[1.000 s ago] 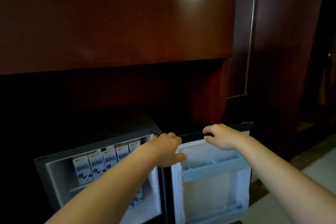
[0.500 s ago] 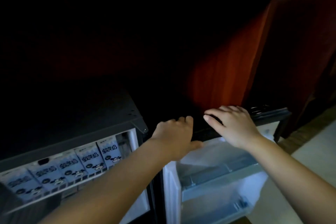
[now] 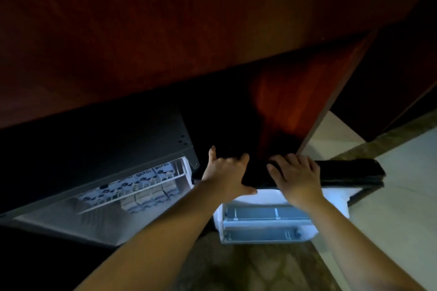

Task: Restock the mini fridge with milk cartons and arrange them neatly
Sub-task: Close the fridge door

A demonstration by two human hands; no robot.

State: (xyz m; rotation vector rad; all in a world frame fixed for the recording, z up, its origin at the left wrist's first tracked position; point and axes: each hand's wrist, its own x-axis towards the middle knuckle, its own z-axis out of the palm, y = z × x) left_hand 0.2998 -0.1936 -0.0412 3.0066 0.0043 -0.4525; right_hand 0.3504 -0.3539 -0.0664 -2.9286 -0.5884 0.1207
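Mini fridge (image 3: pixel 94 149) stands open under a dark wooden cabinet (image 3: pixel 165 30); its door (image 3: pixel 343 172) is swung out to the right of the fridge body; inside, a row of milk cartons (image 3: pixel 142 179) stands upright on the wire shelf (image 3: pixel 132 192), packed side by side with printed faces forward; what lies below that shelf is too blurred to tell. Door racks (image 3: pixel 264 215) appear bare. Left hand (image 3: pixel 224 172) and right hand (image 3: pixel 295 177) both rest on the door's top edge; fingers (image 3: pixel 279 160) are spread and draped over it, holding no carton. Judgement: stocking of the shelf looks complete and orderly; the row needs no evident straightening; what remains is most likely closing the door, which is not yet done; no spare cartons are in view outside the fridge.
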